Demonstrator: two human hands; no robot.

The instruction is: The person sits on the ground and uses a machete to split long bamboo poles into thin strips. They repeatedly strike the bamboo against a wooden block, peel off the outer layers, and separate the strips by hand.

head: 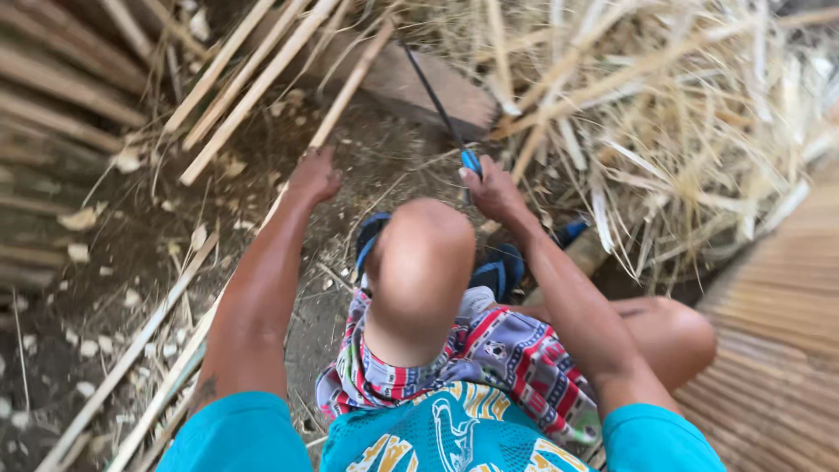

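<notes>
1. Two hands work low over the dirt ground (131, 253), which is littered with pale chips and shavings; loose bamboo poles (70, 96) lie stacked toward its far left edge.
2. At the left, the left hand (313, 177) closes around a long split bamboo strip (345, 92) that runs from the near left corner of the ground up past the hand toward the far edge.
3. At the middle, a bent knee (419, 262) rises between the arms, above patterned shorts (507, 358) and a blue sandal (502, 271).
4. To the right of the knee, the right hand (494, 190) grips the blue handle of a knife (437, 100), whose thin dark blade angles up and to the left, close to the strip.
5. At the far right lies a heap of dry bamboo shavings (682, 114), with a woven mat (778, 350) at the near right.
6. To do this well, I judge the left hand should pin the strip firmly and stay clear of the blade's path, with the stroke running away from the body.
</notes>
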